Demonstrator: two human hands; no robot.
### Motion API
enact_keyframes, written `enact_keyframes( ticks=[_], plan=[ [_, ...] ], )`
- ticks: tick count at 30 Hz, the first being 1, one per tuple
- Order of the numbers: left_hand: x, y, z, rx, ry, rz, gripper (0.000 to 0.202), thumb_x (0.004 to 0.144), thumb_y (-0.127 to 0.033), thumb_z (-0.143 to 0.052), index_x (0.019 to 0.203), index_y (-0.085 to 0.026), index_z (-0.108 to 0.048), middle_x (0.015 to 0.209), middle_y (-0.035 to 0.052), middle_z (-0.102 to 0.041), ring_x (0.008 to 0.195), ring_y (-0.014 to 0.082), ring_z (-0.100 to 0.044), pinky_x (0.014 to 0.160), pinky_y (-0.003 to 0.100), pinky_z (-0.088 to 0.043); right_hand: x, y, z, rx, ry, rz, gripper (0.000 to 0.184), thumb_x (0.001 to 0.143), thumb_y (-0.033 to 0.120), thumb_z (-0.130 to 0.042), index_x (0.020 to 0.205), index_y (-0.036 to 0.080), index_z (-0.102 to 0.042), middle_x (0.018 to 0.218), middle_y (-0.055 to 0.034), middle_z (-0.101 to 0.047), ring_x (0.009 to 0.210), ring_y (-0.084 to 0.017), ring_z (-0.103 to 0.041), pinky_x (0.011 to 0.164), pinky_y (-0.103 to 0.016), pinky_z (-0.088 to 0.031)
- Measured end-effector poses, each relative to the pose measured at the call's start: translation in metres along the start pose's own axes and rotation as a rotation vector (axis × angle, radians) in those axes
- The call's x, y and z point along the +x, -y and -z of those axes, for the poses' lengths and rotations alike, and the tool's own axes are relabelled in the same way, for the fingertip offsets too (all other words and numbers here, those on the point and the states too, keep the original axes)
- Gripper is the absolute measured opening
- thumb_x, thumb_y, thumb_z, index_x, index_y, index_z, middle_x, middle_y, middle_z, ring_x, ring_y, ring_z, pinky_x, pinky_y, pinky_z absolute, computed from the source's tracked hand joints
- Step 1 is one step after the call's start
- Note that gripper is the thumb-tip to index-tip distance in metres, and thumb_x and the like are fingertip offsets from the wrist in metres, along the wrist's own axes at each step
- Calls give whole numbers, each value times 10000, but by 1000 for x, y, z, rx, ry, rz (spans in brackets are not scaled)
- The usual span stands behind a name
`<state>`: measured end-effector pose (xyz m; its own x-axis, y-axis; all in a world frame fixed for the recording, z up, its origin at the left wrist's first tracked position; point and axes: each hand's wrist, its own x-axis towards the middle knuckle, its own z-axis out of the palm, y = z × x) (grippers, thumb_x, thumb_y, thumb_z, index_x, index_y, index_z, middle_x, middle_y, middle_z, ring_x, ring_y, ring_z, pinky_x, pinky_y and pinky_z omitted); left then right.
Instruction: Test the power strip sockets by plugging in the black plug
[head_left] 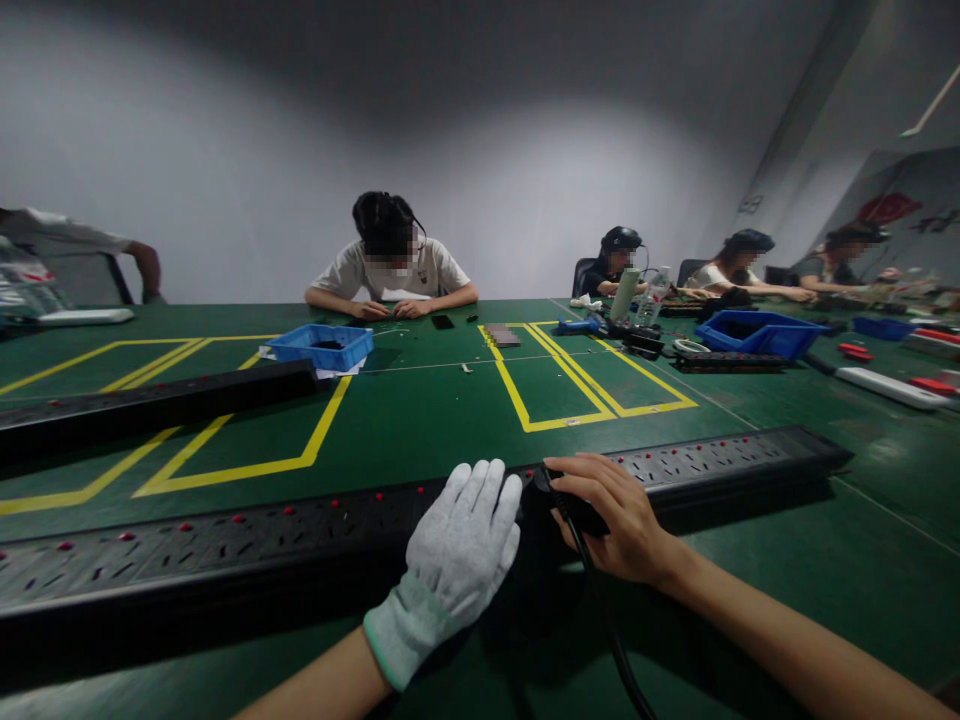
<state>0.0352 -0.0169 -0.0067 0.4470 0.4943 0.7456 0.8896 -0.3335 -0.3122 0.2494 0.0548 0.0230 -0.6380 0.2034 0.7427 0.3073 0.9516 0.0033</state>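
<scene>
A long black power strip runs across the green table in front of me, with several sockets and small red buttons along its top. My left hand, in a pale grey glove, lies over the strip's middle with its fingers stretched out. Just to the right, my bare right hand has its fingers closed around a black plug at the strip's top. A black cable hangs from the plug toward the bottom edge of the view. My fingers hide part of the plug, so I cannot tell how deep it sits.
Another black power strip lies at the left, near a light-blue bin. Yellow tape marks the table. A dark-blue bin stands at the right among tools and cables. A co-worker sits opposite; several people sit farther off.
</scene>
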Motion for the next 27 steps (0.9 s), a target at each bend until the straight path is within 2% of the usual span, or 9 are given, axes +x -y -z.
enact_keyframes(
  ticks=[3,8,27],
  plan=[
    [-1,0,0,0,16,10,407,901,-241,-498,1263,-68,-566,1259,205,-600,1172,312,-577,973,479,-498,1,1,1,-3,-7,-1,302,818,115,-605,1109,169,-542,1152,-133,-665,1035,-216,-650,944,-400,-485],
    [1,0,1,-21,-27,1,398,874,-202,-508,1236,-54,-585,1237,209,-613,1149,312,-593,963,475,-506,2,3,2,-6,-13,-11,297,822,124,-598,1109,180,-544,1141,-125,-672,1025,-216,-659,938,-395,-495],
    [1,-2,2,-75,-6,30,467,824,-132,-455,1272,-47,-555,1274,197,-593,1208,305,-549,1017,478,-459,3,3,2,-6,-16,-13,302,828,131,-586,1119,197,-539,1135,-122,-674,1014,-222,-663,911,-414,-518]
  ],
)
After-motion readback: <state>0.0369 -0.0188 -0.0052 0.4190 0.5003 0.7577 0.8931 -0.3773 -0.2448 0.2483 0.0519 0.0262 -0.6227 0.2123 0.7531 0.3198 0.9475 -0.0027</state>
